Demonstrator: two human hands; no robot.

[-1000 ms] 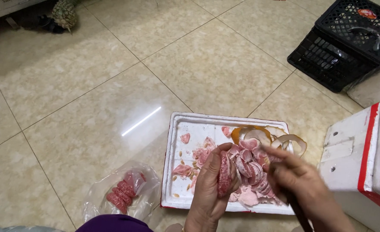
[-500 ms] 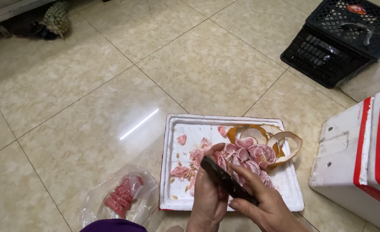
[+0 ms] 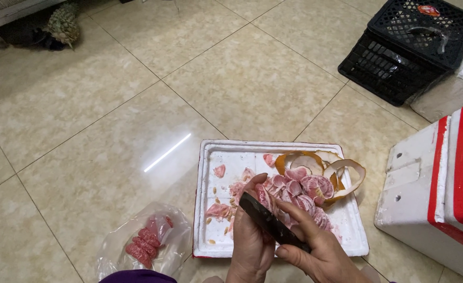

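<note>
Our left hand (image 3: 252, 238) gripped a pink fruit segment (image 3: 265, 198) over the foam tray (image 3: 215, 157), catching scraps, while our right hand (image 3: 318, 251) clasped the dark knife (image 3: 270, 222) against it.

Peeled pink pomelo (image 3: 299, 191) gripped above white foam tray (image 3: 215, 157), dark knife (image 3: 270, 222) against it

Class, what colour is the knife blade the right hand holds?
Black knife blade, right hand; head view.
</note>
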